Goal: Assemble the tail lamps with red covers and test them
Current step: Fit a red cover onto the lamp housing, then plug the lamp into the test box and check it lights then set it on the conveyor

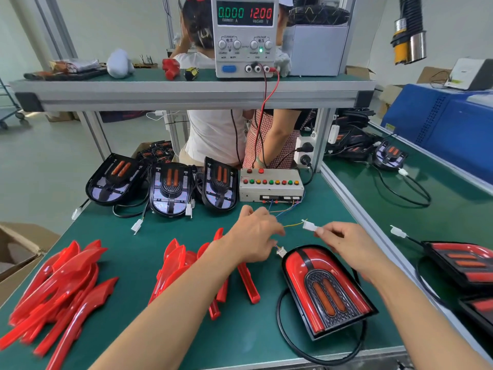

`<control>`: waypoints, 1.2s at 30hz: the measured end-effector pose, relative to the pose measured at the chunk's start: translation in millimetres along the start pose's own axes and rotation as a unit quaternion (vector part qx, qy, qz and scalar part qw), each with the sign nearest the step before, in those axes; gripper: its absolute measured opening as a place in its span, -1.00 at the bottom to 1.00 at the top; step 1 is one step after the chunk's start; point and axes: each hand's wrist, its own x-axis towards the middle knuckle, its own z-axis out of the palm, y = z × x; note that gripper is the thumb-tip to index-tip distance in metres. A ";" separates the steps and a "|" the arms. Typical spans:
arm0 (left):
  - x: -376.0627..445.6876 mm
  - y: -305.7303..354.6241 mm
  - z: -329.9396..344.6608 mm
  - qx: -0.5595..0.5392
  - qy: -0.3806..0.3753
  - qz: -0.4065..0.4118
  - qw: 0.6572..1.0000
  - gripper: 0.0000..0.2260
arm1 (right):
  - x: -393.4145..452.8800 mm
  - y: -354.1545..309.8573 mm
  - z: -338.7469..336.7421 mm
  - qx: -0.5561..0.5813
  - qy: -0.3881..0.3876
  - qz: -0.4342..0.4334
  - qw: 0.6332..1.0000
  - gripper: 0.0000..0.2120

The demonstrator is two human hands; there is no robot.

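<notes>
One covered tail lamp (326, 291) flat on green bench (240, 340), near-right, black cable looped round it. Right hand (346, 243) pinches white connector (309, 225) at fingertips, above lamp. Left hand (254, 236) curled over thin coloured leads running from test box (270, 186); second white plug (281, 252) just below it, exact grip unclear. Three uncovered lamps (170, 189) at rear; loose red covers (61, 284) left. Handling: connector light, rigid; hold by housing, not wires. Lamp lens glossy, likely scratch-prone; lift by black rim.
</notes>
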 end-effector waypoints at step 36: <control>29.4 14.2 -3.7 -0.251 0.053 -0.042 0.966 -0.66 | 2.3 -3.9 0.0 -0.214 0.035 -0.258 0.941 -0.89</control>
